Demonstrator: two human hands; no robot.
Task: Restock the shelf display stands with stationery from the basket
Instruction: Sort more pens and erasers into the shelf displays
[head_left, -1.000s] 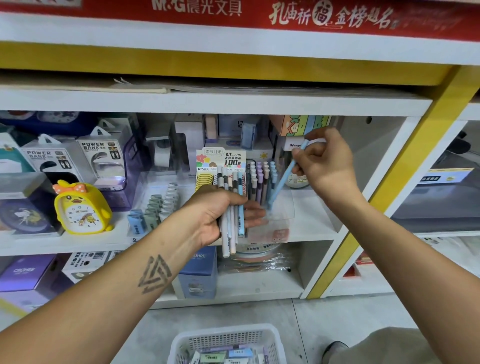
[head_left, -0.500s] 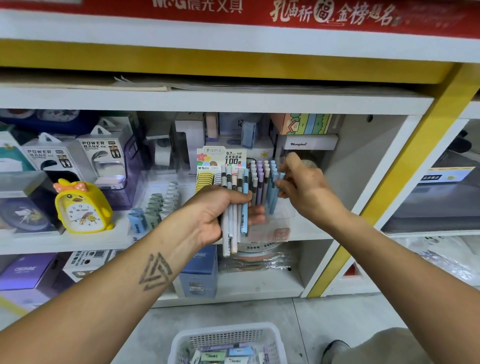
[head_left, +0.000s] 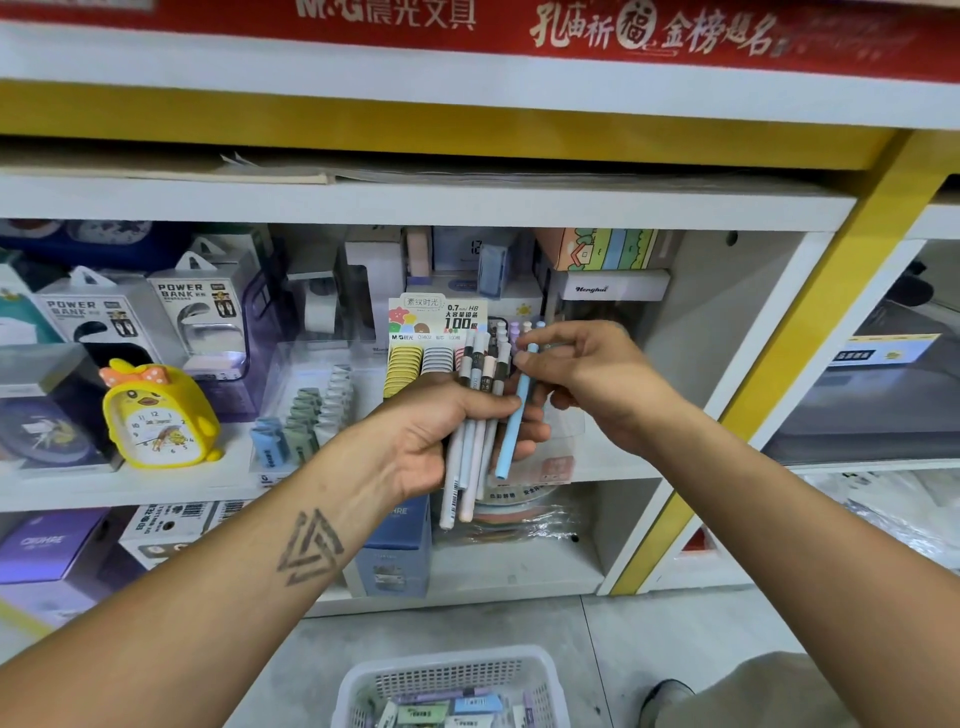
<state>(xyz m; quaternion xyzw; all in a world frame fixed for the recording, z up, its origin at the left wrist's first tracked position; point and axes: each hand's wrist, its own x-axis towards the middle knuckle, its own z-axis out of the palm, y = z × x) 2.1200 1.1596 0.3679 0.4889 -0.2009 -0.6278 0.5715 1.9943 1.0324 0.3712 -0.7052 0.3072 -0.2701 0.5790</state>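
Observation:
My left hand (head_left: 441, 436) grips a bundle of pens (head_left: 470, 447) held upright in front of the middle shelf. My right hand (head_left: 587, 379) pinches the top of a light blue pen (head_left: 514, 415) at the bundle's right side, touching my left fingers. Behind my hands a clear display stand (head_left: 561, 457) holds several upright pastel pens (head_left: 514, 330), mostly hidden by the hands. A lead-refill display card (head_left: 439, 317) stands just left of it. The white basket (head_left: 550, 686) on the floor holds small stationery packs (head_left: 441, 712).
A yellow duck alarm clock (head_left: 161, 415) and power bank boxes (head_left: 197, 317) sit at the shelf's left. Rows of small clips (head_left: 306, 415) fill a clear tray. Boxes (head_left: 395, 545) stand on the lower shelf. A yellow post (head_left: 810, 332) borders the bay on the right. My shoe (head_left: 665, 696) is near the basket.
My right hand put a blue pen into the stand, then came back to the bundle and now pinches another light blue pen. My left hand stayed in place.

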